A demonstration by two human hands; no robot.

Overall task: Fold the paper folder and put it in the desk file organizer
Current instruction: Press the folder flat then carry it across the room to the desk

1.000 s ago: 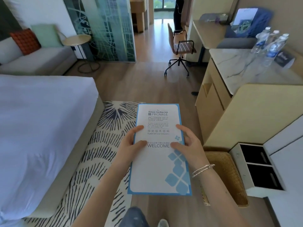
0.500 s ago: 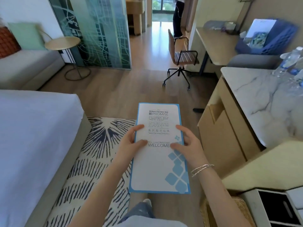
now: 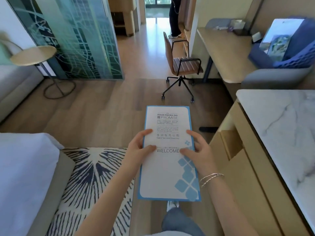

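Note:
I hold the paper folder [image 3: 167,169] flat in front of me, closed, white with a blue border and the word WELCOME on its cover. My left hand [image 3: 139,150] grips its left edge, thumb on the cover. My right hand [image 3: 198,153] grips the right edge the same way, a bracelet on that wrist. The blue desk file organizer [image 3: 296,55] stands at the far right on the wooden desk [image 3: 221,48], with a white sheet and a picture leaflet upright in it.
A swivel chair [image 3: 181,65] stands ahead by the desk. A marble-topped cabinet [image 3: 281,126] runs along my right. The bed [image 3: 25,176] and patterned rug [image 3: 95,176] lie to my left. A person stands in the far doorway [image 3: 174,16]. A round side table [image 3: 34,55] sits far left.
I have walked forward across the rug toward the desk; the chair and organizer appear nearer, and the wicker basket and white shelf have left view. Both hands keep the same grip.

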